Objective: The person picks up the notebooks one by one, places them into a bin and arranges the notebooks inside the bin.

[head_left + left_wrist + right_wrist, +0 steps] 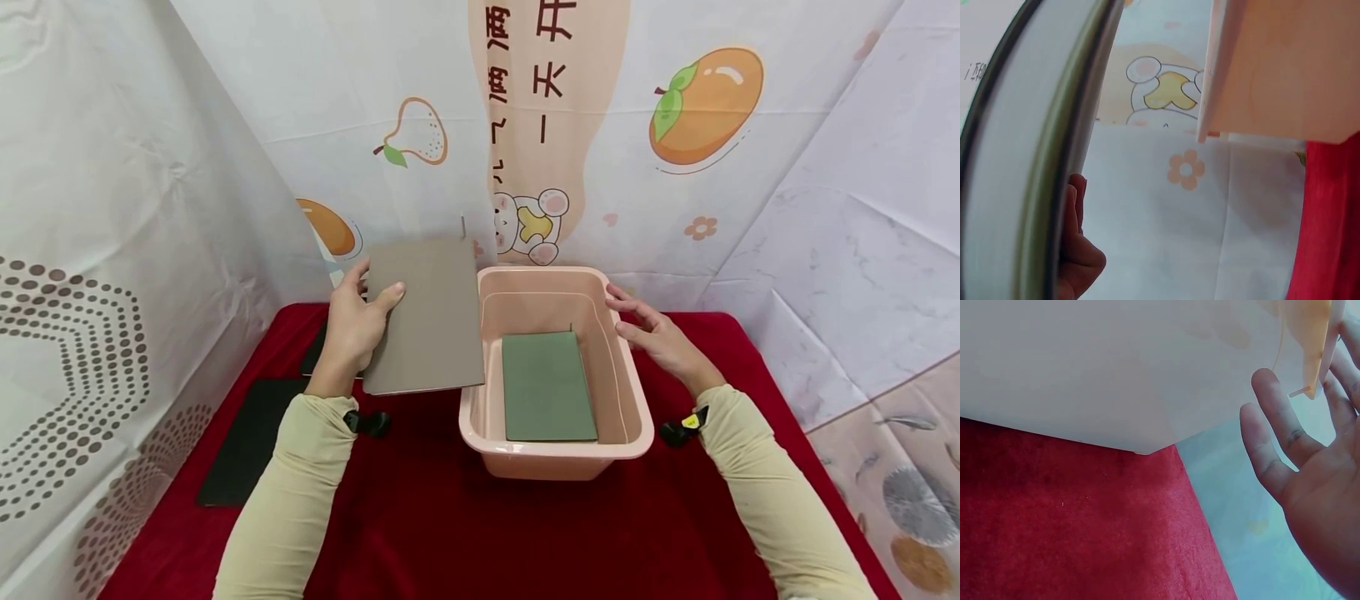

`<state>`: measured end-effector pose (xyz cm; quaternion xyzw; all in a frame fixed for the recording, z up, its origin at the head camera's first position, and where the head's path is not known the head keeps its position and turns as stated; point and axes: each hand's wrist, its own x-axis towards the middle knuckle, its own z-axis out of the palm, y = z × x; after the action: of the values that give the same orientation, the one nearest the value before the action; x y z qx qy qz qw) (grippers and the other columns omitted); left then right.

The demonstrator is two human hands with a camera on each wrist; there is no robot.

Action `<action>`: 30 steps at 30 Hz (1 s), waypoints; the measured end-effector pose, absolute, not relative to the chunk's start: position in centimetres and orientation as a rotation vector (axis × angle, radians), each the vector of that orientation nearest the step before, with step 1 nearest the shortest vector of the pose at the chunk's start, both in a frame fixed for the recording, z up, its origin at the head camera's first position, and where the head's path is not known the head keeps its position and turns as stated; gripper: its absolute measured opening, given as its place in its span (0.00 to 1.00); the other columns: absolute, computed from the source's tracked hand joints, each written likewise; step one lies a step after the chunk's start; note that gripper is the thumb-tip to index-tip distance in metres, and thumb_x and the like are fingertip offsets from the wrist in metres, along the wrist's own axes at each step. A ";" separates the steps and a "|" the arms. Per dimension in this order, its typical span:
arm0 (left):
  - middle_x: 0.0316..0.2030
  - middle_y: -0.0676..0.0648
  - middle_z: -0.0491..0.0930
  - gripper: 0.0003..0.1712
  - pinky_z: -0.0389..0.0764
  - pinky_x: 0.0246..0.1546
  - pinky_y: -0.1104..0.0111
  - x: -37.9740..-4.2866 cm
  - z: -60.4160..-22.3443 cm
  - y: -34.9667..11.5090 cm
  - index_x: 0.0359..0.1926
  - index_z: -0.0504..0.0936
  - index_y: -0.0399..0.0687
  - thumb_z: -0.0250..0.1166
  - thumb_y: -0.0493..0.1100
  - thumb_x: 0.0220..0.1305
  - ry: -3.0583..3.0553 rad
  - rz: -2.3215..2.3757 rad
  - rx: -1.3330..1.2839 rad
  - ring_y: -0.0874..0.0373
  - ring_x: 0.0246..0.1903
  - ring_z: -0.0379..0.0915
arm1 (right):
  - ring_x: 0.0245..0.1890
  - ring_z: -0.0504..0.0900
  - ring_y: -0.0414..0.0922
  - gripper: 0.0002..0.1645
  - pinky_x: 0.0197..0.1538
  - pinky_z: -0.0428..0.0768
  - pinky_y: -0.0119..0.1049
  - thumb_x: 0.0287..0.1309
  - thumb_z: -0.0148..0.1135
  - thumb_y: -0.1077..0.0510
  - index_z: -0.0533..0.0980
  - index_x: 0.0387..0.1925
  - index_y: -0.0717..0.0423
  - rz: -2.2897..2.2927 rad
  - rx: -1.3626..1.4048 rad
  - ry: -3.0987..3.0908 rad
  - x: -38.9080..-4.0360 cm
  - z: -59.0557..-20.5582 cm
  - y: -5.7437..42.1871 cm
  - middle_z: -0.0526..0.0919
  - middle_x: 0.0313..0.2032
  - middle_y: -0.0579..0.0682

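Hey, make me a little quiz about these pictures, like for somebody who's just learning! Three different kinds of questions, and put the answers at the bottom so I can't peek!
1. True or false: the right hand is holding a book.

2. What is the left hand holding?
A) a cup
B) a brown-gray book
C) a spoon

3. Fill the gap: the green book lies inside the pink ____.

Key:
1. False; its fingers are spread and hold no book.
2. B
3. tub

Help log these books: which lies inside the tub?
The green book; the left hand holds the taupe book, and a black book lies on the red cloth.
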<state>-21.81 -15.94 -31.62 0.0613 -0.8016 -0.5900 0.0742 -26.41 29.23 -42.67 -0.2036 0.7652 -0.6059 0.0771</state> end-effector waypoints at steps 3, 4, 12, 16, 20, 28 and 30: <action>0.67 0.37 0.66 0.43 0.80 0.55 0.52 -22.0 -31.5 -15.4 0.80 0.54 0.55 0.64 0.48 0.72 -2.403 -1.788 0.188 0.44 0.53 0.76 | 0.69 0.63 0.24 0.30 0.52 0.81 0.26 0.75 0.54 0.58 0.64 0.74 0.59 -1.826 -0.618 2.282 -26.5 -42.7 29.1 0.50 0.82 0.42; 0.66 0.37 0.67 0.42 0.80 0.55 0.52 -22.1 -31.4 -15.2 0.80 0.54 0.55 0.64 0.48 0.72 -2.397 -1.795 0.187 0.44 0.52 0.76 | 0.69 0.64 0.24 0.30 0.52 0.81 0.26 0.75 0.54 0.58 0.64 0.74 0.59 -1.829 -0.620 2.278 -26.4 -42.7 29.1 0.50 0.82 0.42; 0.64 0.37 0.67 0.42 0.81 0.54 0.52 -22.7 -31.1 -13.6 0.80 0.54 0.55 0.64 0.47 0.72 -2.368 -1.829 0.170 0.45 0.52 0.77 | 0.69 0.64 0.24 0.30 0.53 0.82 0.27 0.76 0.54 0.58 0.64 0.74 0.60 -1.844 -0.628 2.256 -26.4 -42.6 29.0 0.50 0.82 0.42; 0.63 0.37 0.66 0.42 0.81 0.54 0.52 -22.8 -31.1 -12.9 0.80 0.54 0.54 0.64 0.46 0.72 -2.351 -1.861 0.169 0.45 0.52 0.76 | 0.69 0.64 0.24 0.29 0.52 0.82 0.26 0.75 0.54 0.59 0.64 0.74 0.60 -1.857 -0.626 2.247 -26.4 -42.6 29.0 0.50 0.82 0.42; 0.62 0.37 0.67 0.41 0.81 0.53 0.54 -22.9 -31.2 -12.3 0.80 0.54 0.54 0.64 0.45 0.72 -2.344 -1.869 0.155 0.46 0.51 0.76 | 0.68 0.65 0.24 0.29 0.52 0.82 0.26 0.75 0.54 0.60 0.64 0.74 0.60 -1.871 -0.624 2.230 -26.5 -42.7 29.0 0.51 0.82 0.41; 0.64 0.37 0.66 0.41 0.80 0.54 0.52 -23.0 -30.8 -11.2 0.80 0.53 0.54 0.63 0.44 0.73 -2.335 -1.900 0.121 0.45 0.52 0.75 | 0.69 0.64 0.23 0.30 0.53 0.82 0.26 0.76 0.53 0.59 0.63 0.74 0.61 -1.860 -0.622 2.249 -26.4 -42.7 29.2 0.49 0.82 0.43; 0.64 0.37 0.66 0.41 0.80 0.54 0.51 -23.1 -30.6 -10.9 0.80 0.53 0.54 0.63 0.44 0.73 -2.329 -1.909 0.121 0.45 0.52 0.75 | 0.69 0.64 0.23 0.30 0.54 0.82 0.26 0.76 0.54 0.59 0.64 0.74 0.61 -1.864 -0.619 2.252 -26.4 -42.7 29.2 0.50 0.82 0.43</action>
<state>-23.13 -10.85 -30.60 0.0402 -0.7711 -0.6322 0.0638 -26.36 29.18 -42.71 -0.2065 0.7515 -0.6218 0.0767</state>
